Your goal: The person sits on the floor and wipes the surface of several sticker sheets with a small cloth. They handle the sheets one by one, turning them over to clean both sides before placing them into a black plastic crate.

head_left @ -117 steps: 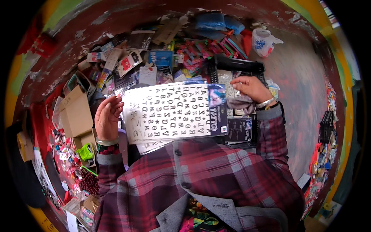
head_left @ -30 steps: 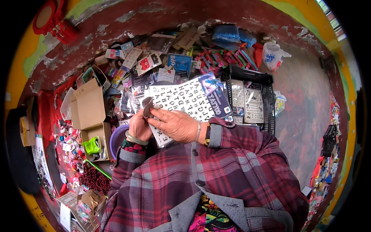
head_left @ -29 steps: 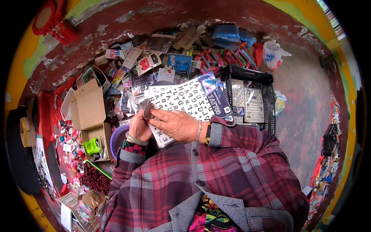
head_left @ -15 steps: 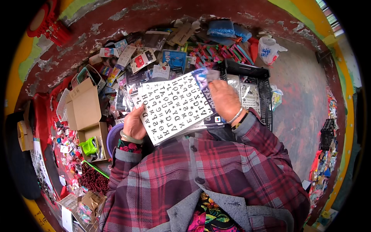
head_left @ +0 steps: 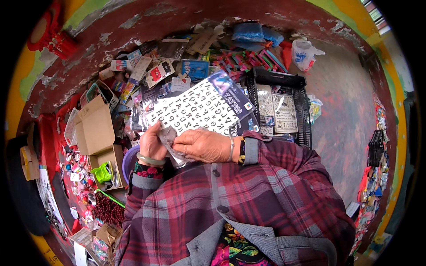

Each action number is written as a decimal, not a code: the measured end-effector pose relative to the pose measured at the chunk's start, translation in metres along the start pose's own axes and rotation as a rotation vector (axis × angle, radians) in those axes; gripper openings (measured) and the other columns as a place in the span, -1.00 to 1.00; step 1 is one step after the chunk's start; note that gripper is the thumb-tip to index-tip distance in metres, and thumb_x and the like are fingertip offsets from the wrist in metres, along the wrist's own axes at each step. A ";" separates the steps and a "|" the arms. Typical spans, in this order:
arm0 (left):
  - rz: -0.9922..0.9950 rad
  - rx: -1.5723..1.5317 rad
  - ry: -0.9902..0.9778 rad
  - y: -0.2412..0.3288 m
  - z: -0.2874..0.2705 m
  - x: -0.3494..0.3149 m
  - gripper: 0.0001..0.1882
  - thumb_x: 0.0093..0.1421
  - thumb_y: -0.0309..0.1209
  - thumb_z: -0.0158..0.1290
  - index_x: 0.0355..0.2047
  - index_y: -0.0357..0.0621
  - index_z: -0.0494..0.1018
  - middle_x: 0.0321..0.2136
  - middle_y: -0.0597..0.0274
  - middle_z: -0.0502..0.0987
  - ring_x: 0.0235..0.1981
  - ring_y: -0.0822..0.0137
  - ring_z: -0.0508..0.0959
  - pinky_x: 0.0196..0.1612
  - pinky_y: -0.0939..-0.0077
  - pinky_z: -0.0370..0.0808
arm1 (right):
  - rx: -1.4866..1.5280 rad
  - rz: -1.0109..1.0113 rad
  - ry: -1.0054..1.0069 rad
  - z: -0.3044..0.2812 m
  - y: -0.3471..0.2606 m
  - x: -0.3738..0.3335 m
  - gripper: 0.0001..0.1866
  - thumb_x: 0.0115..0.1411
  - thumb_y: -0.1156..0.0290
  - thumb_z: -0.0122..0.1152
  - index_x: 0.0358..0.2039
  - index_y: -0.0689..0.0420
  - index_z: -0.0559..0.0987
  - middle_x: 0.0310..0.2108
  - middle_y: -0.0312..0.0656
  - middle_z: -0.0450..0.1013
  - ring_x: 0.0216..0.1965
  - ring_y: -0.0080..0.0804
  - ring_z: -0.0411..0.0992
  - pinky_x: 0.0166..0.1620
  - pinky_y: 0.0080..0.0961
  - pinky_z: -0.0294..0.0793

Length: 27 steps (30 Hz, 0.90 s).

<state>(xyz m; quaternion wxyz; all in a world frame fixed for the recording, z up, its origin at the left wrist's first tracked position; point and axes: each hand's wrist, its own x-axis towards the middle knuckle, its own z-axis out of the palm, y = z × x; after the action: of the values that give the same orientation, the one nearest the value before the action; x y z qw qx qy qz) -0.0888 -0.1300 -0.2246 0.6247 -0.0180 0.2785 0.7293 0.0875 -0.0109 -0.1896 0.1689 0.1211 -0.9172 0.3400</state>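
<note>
My left hand (head_left: pixel 153 145), closed on the lower left edge of a white temporary tattoo sheet (head_left: pixel 191 108), holds it tilted in front of my chest. Rows of black letters and stars cover this sheet, and a dark purple-blue band runs along its right end. At least one more similar packet lies beneath it. Bunched in my right hand (head_left: pixel 205 145) is a thin grey cloth (head_left: pixel 167 136), pressed on the sheet's lower left corner beside my left thumb. The right fingertips are partly hidden in the cloth.
Ahead to the right, a black plastic crate (head_left: pixel 303 111) holds flat packets (head_left: pixel 284 113). Packaged goods (head_left: pixel 159 73) pile up along the wall. An open cardboard box (head_left: pixel 98 128) and a purple basin (head_left: pixel 130 162) stand to the left. A white plastic bag (head_left: pixel 305 55) lies at the far right.
My right hand has swept from the sheet's upper right end down and left to its lower left corner, cloth in hand. The banded end is now uncovered; the left hand keeps its hold.
</note>
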 end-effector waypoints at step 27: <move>0.008 0.071 0.104 0.006 -0.007 0.001 -0.58 0.31 -0.48 -0.21 0.16 -0.33 0.13 0.06 -0.05 0.37 0.04 0.08 0.43 0.13 0.13 0.37 | -0.413 0.087 0.180 -0.055 -0.004 -0.068 -0.74 0.04 0.42 0.10 -0.21 0.12 0.54 -0.18 -0.20 0.45 -0.17 -0.27 0.45 -0.24 -0.37 0.42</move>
<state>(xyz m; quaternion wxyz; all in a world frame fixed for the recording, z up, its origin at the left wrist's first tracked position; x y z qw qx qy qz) -0.0965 -0.1322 -0.2287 0.6068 -0.0325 0.3362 0.7195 0.1633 0.0302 -0.1745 0.2564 0.0132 -0.9529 0.1614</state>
